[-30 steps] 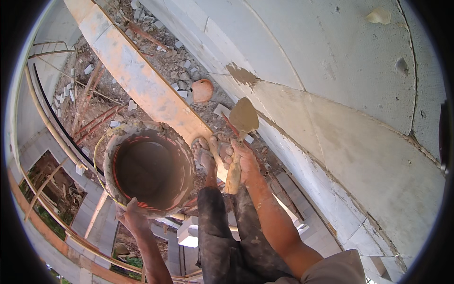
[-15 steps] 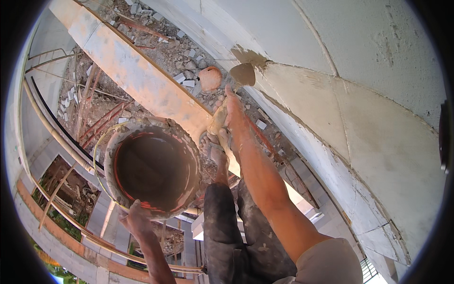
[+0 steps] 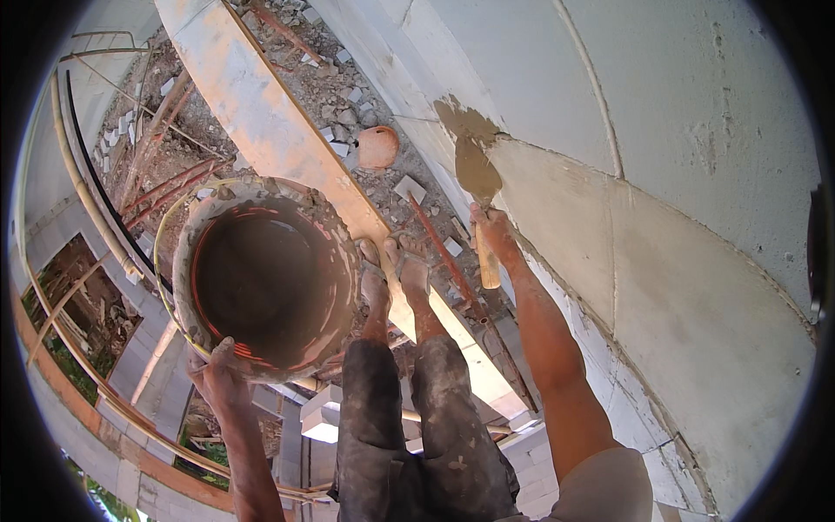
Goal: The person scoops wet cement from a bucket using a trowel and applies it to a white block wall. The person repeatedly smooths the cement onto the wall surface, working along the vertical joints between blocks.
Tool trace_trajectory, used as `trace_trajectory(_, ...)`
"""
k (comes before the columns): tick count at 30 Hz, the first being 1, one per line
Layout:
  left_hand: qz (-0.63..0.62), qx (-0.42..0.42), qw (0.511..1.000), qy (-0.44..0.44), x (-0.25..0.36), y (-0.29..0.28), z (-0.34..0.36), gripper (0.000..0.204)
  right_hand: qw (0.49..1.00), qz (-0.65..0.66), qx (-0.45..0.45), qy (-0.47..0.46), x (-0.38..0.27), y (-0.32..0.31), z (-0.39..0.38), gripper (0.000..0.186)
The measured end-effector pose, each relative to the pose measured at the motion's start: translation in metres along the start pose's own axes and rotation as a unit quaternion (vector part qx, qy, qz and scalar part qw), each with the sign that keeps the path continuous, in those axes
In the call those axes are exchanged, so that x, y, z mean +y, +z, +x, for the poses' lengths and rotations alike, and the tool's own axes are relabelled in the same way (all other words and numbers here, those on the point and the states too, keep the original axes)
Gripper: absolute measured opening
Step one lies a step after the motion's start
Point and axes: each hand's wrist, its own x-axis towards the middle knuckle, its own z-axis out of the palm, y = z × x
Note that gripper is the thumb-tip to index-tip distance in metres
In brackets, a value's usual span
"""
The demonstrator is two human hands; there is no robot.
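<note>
My left hand [image 3: 217,374] grips the rim of a mortar-crusted bucket [image 3: 335,261] holding smooth grey-brown mortar [image 3: 265,291], with a yellowish handle at its left side. My right hand [image 3: 494,233] is closed on a trowel [image 3: 487,270] by its wooden handle. The trowel's blade [image 3: 477,174] is coated in mortar and lies over the pale block wall [image 3: 696,261] at a wet mortar patch [image 3: 464,117]; I cannot tell whether it touches. My sandalled feet stand on a long board between bucket and wall.
The narrow, stained board [image 3: 261,104] runs diagonally above ground strewn with rubble, broken blocks, rusty pipes [image 3: 439,235] and a round terracotta-coloured object [image 3: 377,148]. Bent poles [image 3: 87,191] and window openings stand at the left. White blocks [image 3: 322,413] lie below.
The trowel has swung right onto the wet patch, its handle now clear of my feet. The bucket in my left hand sits slightly higher and further left in view.
</note>
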Motion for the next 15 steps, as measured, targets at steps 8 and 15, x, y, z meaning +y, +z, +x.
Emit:
trace_trajectory(8, 0.048, -0.003, 0.998, -0.034, 0.002, -0.021, 0.007, 0.035, 0.991, 0.05, -0.043, -0.117, -0.038, -0.002, -0.057, 0.039)
trace_trajectory(15, 0.003, 0.007, 0.999, -0.038, 0.011, -0.013, 0.004, 0.038, 0.967, 0.238, -0.083, -0.02, -0.103, -0.029, -0.113, 0.037)
